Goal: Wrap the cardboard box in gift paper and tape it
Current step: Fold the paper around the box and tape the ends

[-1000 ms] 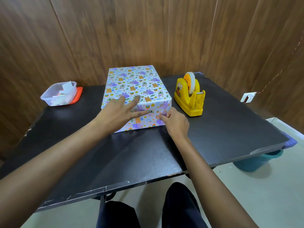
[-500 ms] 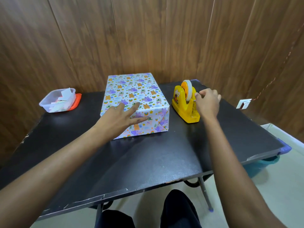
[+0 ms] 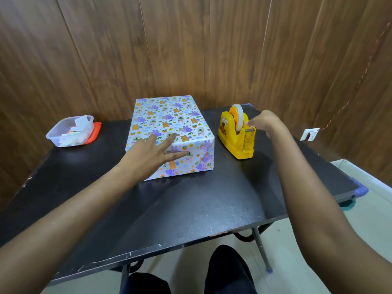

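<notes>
While the left hand [image 3: 152,153], fingers [image 3: 169,137] spread flat, pins the end flap of the box [image 3: 169,115] on the table [image 3: 191,209], the right hand [image 3: 265,122] curls at the dispenser [image 3: 237,143], hold on tape [image 3: 240,116] unclear; pulling a strip likely comes next.

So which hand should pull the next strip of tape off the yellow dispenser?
Right. The right hand is at the yellow plastic tape dispenser, fingertips by its white tape roll, while the left hand lies flat on the patterned gift-wrapped box, thumb on the folded end paper.
</notes>
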